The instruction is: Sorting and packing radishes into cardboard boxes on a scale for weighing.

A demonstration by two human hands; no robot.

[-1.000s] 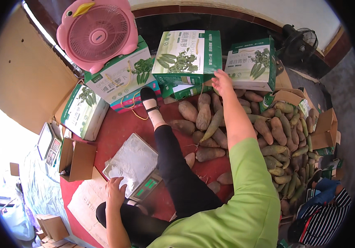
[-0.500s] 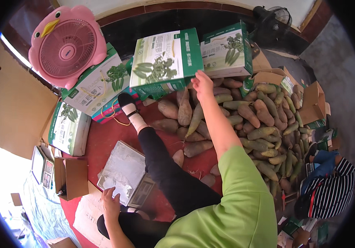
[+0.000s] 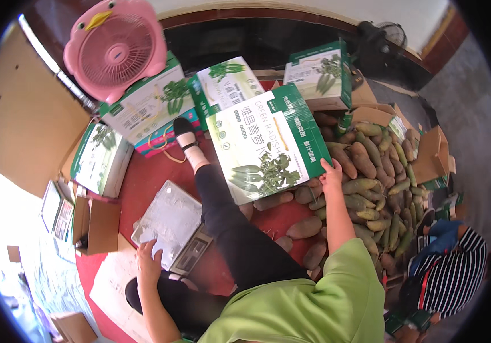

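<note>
My right hand (image 3: 331, 175) grips the right-hand corner of a white and green carton (image 3: 251, 128) printed with green radishes. The carton is held tilted over the near left part of a heap of radishes (image 3: 371, 157), brown and green ones, some crusted with soil. My left hand (image 3: 149, 262) hovers empty, fingers apart, by the near left edge of a platform scale (image 3: 168, 223) with a pale, worn top. The scale sits on the red floor covering (image 3: 142, 177) beside my outstretched leg.
More printed cartons (image 3: 318, 77) stand along the back and left. A pink animal-shaped fan (image 3: 116, 54) rises at back left, a black fan (image 3: 391, 35) at back right. Opened brown cartons (image 3: 431, 151) edge the heap. Another person in stripes (image 3: 457, 271) is at the right.
My right hand has pulled the carton off the back row toward me, turning it; another carton now shows behind it. My left hand stays near the scale.
</note>
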